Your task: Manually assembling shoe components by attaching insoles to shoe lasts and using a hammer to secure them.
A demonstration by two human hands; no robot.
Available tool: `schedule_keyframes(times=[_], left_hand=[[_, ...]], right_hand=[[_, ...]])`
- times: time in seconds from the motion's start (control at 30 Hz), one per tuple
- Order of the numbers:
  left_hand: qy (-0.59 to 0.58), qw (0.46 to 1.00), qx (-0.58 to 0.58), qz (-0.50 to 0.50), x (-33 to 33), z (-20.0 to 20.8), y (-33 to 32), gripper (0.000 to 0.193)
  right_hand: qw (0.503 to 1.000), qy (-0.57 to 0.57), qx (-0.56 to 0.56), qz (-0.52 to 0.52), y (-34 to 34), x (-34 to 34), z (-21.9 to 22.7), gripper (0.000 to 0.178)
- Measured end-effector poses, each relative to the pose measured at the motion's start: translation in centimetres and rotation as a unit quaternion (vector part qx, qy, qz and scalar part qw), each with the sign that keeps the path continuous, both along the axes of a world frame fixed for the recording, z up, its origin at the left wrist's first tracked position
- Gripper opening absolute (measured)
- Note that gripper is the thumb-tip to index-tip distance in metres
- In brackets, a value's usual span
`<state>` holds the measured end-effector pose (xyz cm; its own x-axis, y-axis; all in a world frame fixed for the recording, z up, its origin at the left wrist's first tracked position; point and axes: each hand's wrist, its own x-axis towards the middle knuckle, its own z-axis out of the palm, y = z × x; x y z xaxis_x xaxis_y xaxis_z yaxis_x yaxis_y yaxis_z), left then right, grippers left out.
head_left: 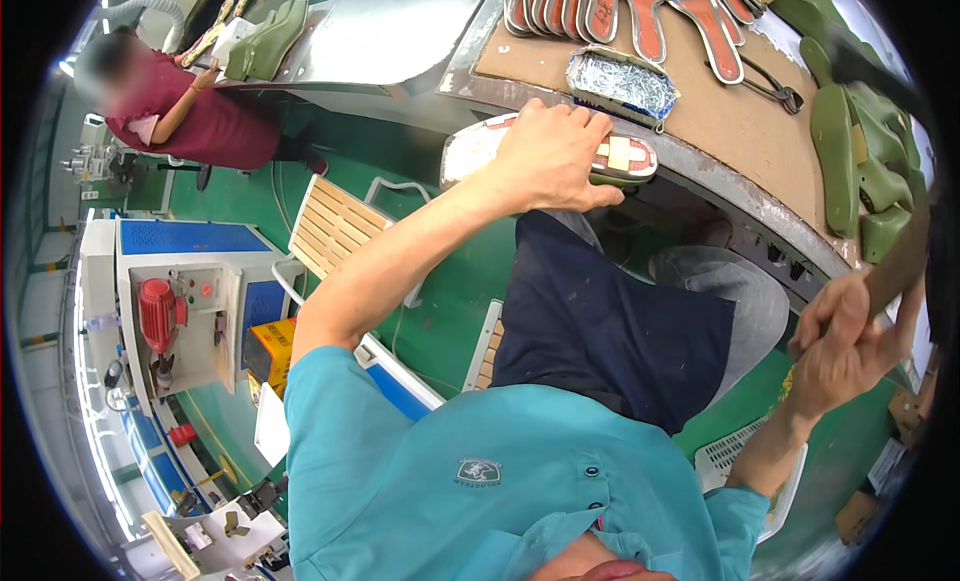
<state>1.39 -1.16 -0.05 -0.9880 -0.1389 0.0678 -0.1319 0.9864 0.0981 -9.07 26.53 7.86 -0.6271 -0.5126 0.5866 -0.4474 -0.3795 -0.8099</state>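
Observation:
My left hand point(556, 153) is closed over a shoe last with an insole point(628, 157) on its upturned sole, at the bench's near edge. The insole is white and red with a pale yellowish patch, and green shows beneath it. At the right edge of the view, my raised right hand point(845, 341) wraps round the brown handle of a hammer point(900, 256). The hammer's dark upper part is blurred and partly lost in the rim of the picture. Just beyond my left hand, an open blue and white box point(622, 84) holds many small silvery nails.
Red-brown insoles point(645, 26) lie along the bench's far side, beside dark pincers point(775, 89). Green shoe lasts point(835, 161) crowd the right end. Another person point(190, 106) in dark red works at far left. A slatted chair point(335, 226) and white basket point(715, 456) stand below bench height.

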Motion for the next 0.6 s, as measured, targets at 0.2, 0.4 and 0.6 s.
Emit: schedule_keyframes(times=[0.2, 0.4, 0.6], left_hand=[[0.001, 1.000, -0.023, -0.002, -0.4, -0.4, 0.2, 0.057], [-0.016, 0.999, -0.025, 0.020, 0.0, -0.1, 0.3, 0.054], [-0.007, 1.000, -0.018, 0.005, -0.3, -0.3, 0.8, 0.054]], right_hand=[[0.942, 0.090, 0.319, -0.054, -2.4, 0.8, -8.3, 0.046], [0.989, -0.002, 0.028, -0.145, -0.5, 1.8, -5.3, 0.036], [0.956, 0.122, 0.261, -0.061, -2.6, 2.9, -10.8, 0.037]])
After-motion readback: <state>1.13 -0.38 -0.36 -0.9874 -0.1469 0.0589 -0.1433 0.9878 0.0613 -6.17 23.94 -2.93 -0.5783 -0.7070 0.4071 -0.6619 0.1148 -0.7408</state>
